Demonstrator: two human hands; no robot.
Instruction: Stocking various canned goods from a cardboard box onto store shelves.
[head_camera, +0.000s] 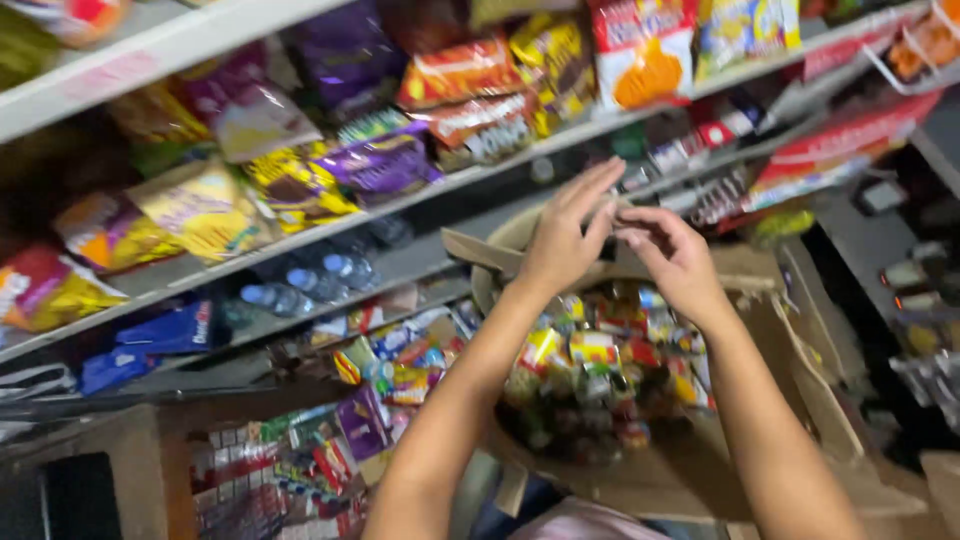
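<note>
Shop aisle, snack shelves (420, 195) in bkgd, picture blurred. Nearest: open cardboard box (760, 460) full of small colourful packets (600, 370), just below hands. Above it, left hand (565, 235) fingers spread, loose, grasping nothing. Right hand (670, 255) beside it, fingers curled; grip can't tell. Further back: crisp bags (205, 205), water bottles (315, 280) on shelves.

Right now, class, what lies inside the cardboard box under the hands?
The box holds a heap of small colourful packets. Anything beneath that top layer is covered, so it cannot be seen.
</note>
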